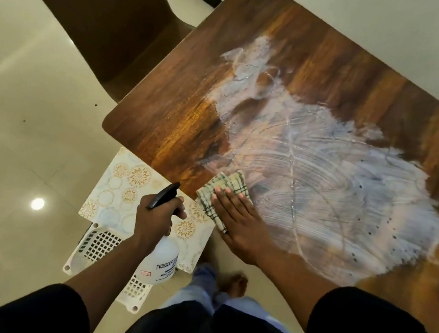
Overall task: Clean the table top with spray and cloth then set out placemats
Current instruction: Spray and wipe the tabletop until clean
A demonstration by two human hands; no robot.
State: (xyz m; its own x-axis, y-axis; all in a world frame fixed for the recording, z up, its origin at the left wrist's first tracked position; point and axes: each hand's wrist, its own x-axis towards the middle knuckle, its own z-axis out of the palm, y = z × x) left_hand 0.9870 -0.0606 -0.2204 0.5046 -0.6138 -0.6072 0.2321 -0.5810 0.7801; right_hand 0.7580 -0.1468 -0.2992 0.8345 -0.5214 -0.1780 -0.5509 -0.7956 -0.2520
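Wiping in progress: the table is sprayed and smeared, and the placemats are not yet set out.

The table (304,63) carries a broad wet, whitish swirl from its centre toward 3 o'clock, so spraying looks done and wiping partly done; dry wood remains along the far edge at 12 o'clock and the corner at 9 o'clock. The right hand (237,222) lies flat, fingers straight, pressing the checked cloth (219,192) onto the near table edge at about 6 o'clock. The left hand (156,217) is curled round the neck of the spray bottle (159,261), held off the table at 7 o'clock, nozzle pointing toward 1 o'clock. The patterned placemats (119,192) wait below on a white basket (98,247) on the floor, beside the table's near corner.
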